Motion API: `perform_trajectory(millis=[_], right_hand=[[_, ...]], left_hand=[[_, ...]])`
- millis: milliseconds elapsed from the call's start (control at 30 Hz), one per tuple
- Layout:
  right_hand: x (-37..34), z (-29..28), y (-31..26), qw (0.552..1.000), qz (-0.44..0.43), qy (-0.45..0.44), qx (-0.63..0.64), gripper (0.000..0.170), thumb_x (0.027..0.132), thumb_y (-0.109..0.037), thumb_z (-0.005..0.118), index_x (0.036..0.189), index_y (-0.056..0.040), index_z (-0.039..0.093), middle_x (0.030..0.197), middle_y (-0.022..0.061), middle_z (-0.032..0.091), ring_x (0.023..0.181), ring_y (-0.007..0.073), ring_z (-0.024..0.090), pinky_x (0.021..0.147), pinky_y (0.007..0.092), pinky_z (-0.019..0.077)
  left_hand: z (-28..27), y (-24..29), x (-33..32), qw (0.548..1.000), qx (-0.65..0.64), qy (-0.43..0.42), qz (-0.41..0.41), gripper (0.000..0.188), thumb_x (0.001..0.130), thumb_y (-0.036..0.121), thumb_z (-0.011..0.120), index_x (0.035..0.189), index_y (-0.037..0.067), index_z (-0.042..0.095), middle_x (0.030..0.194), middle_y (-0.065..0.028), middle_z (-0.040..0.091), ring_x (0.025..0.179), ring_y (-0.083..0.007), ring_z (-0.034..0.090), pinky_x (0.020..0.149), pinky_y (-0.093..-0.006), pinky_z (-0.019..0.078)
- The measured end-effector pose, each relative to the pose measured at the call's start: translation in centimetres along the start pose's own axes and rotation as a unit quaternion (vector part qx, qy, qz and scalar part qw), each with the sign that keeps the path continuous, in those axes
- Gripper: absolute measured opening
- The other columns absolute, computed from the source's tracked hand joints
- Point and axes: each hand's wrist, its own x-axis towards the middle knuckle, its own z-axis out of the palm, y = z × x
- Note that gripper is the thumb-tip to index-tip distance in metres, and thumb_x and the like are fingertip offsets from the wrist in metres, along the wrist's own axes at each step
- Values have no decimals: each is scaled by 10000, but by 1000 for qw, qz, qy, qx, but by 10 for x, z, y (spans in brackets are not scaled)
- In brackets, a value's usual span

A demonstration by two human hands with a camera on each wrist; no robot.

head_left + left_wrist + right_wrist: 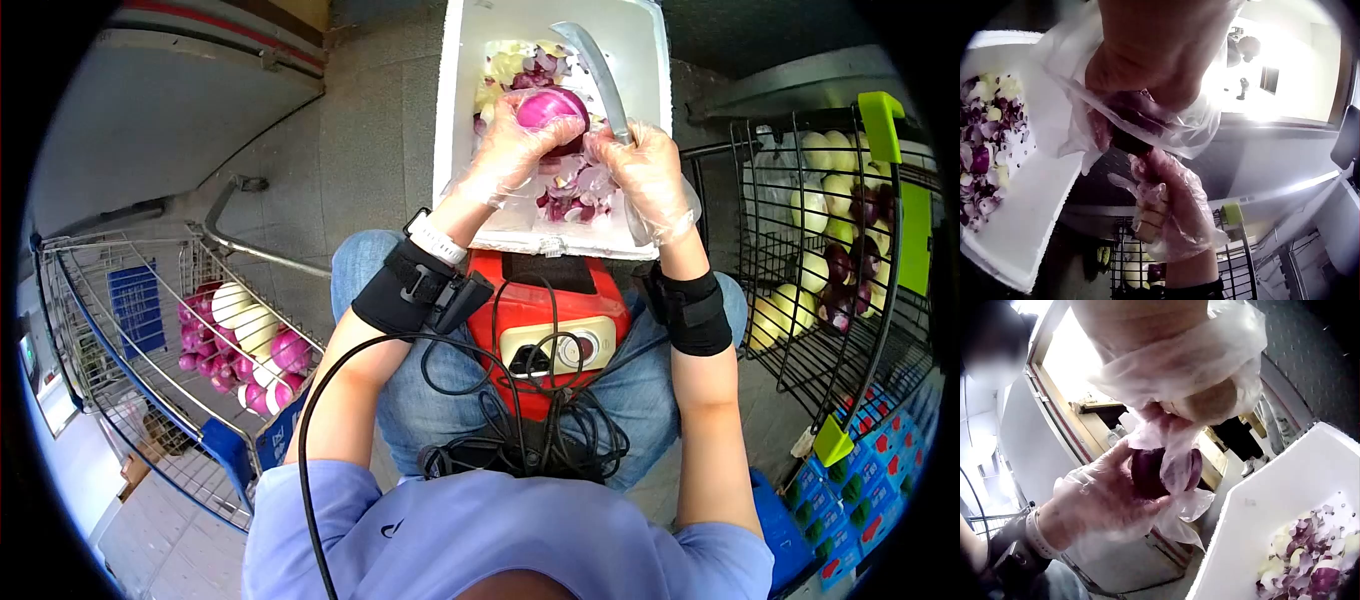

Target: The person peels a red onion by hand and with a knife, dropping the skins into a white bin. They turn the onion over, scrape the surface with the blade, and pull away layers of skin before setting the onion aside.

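Observation:
Above a white foam box [455, 110], my left hand [500, 155] in a clear plastic glove grips a red onion [552, 106]. Glossy purple shows on the onion's upper side. My gloved right hand [645, 172] grips a curved knife [598, 75], its blade pointing up and away from me. The right thumb and fingertips are close beside the onion. In the right wrist view, the left fingers wrap the onion [1147, 475] from below, and a loose glove flap covers part of it. Purple and pale onion skins [580, 190] lie inside the box.
A wire cart [130, 300] with red and white onions [250, 330] stands at left. Another cart [880, 300], at right, carries yellow and red onions [815, 260]. A red case [485, 290] and black cables [530, 440] lie between the knees. Blue printed boxes [860, 500] sit lower right.

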Motion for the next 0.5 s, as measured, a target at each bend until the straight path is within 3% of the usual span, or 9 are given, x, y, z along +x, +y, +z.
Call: perform_trajectory(millis=[67,167,267,300,367,500], right_hand=[[4,-2,3,1000,-5,-6,-24,140,809,-140,696,837,-5,669,653,-10,615,606,40,525,544,234,444],[6,0,9,998,-58,16,37,151,801,-157,693,820,-9,667,638,-14,612,597,40,528,545,236,447],[11,-9,6,986,-104,75,-106,149,806,-152,686,833,-7,666,647,-14,617,595,46,537,547,238,450],[10,-11,3,989,-102,75,-82,110,817,-107,677,849,-3,662,686,-2,636,601,56,551,547,225,451],[7,-16,3,991,-74,31,105,72,819,-68,677,853,-6,660,730,8,646,619,53,554,559,203,448],[-1,-8,-3,994,-50,-4,96,90,807,-66,701,866,-8,667,762,-9,639,649,36,545,576,190,442]], left_hand=[[-1,-2,1,1000,0,-4,4,815,708,357,809,1220,-46,320,1091,-180,549,851,-212,652,581,-312,595],[-5,3,2,999,15,-26,-18,804,718,360,798,1243,-29,329,1108,-164,550,859,-217,655,578,-311,596],[-10,3,5,995,-33,-88,-35,745,741,350,777,1253,-9,373,1103,-138,572,856,-215,659,571,-305,596],[-10,2,5,995,-33,-86,-37,687,760,366,752,1237,4,415,1073,-119,590,862,-193,654,583,-295,592],[-9,0,3,995,-33,-83,-41,584,799,397,702,1205,30,501,1014,-81,625,873,-149,642,608,-275,585],[-10,1,4,993,-40,-107,-40,565,811,418,679,1200,38,525,1014,-74,631,867,-142,643,589,-259,580]])
